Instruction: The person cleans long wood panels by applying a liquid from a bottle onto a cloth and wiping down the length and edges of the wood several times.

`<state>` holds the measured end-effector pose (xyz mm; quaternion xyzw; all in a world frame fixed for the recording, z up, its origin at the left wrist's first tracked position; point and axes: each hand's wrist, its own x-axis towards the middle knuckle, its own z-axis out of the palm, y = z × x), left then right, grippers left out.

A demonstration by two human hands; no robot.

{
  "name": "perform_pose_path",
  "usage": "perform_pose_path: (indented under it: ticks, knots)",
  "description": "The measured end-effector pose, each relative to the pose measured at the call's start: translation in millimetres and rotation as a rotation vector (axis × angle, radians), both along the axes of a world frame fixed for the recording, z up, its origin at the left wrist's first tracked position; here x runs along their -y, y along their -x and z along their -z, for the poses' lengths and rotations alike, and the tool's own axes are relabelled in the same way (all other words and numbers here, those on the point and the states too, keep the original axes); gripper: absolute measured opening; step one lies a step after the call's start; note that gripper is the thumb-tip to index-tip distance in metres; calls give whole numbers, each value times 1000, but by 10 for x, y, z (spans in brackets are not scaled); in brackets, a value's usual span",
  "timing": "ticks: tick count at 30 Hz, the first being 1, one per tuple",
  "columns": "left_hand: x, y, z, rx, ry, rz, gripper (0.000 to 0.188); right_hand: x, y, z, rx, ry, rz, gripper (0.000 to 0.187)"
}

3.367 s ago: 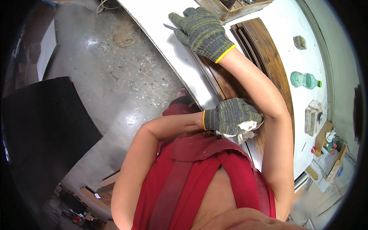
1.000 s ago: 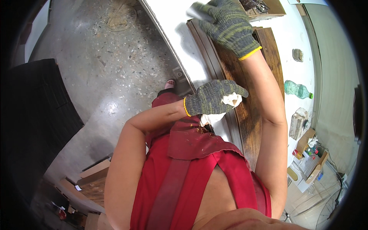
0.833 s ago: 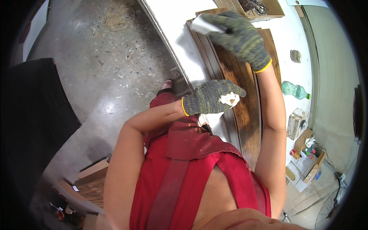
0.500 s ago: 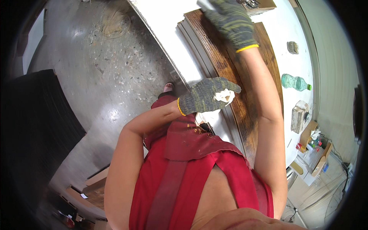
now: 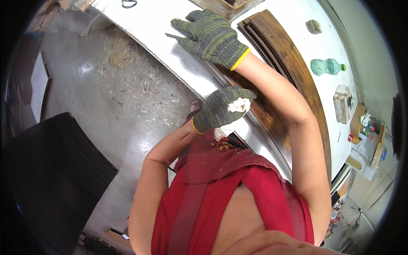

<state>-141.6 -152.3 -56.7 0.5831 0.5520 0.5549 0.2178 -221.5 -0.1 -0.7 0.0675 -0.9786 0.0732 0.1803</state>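
My left hand (image 5: 219, 108), in a dark grey-green knit glove with a yellow cuff, is closed round a crumpled white cloth (image 5: 239, 105). Part of the cloth hangs below the palm, beside the table edge. In a matching glove, my right hand (image 5: 212, 40) reaches over the white table (image 5: 140, 25). A thin, flat grey blade-like tool (image 5: 171, 36) sticks out between its fingers; the rest of it is hidden by the glove. Under my right forearm lie long brown wooden boards (image 5: 278, 42), dark and glossy, with pale grey strips (image 5: 265, 142) along their near side.
On the table's right side are a green-tinted plastic bottle (image 5: 327, 67), a small squarish container (image 5: 313, 26) and a whitish block (image 5: 342, 104). A wooden box (image 5: 225, 9) stands at the far edge. Large black sheets (image 5: 55, 174) are on the left.
My right hand has moved left, off the boards and over the bare white table, with the blade-like tool. My left hand keeps the cloth. The view has shifted.
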Motion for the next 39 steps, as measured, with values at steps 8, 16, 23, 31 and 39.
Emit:
perform_pose_path:
  ticks: [8, 16, 23, 31, 39]
  knots:
    - [-2, 31, -20, 212, 17, 18, 36, -791, -13, -167, -110, 251, 359, 44]
    - [105, 88, -69, 389, 156, 63, 39, -570, -29, 292, 28, 36, 410, 55]
    - [419, 283, -241, 724, 314, 12, 48, -519, -810, -20, 97, 126, 437, 58]
    - [355, 242, -479, 575, 449, 40, 48, -402, -147, 188, -223, 130, 404, 45]
    - [410, 308, -520, 597, 472, 66, 48, -306, -1706, -21, -100, 24, 489, 41]
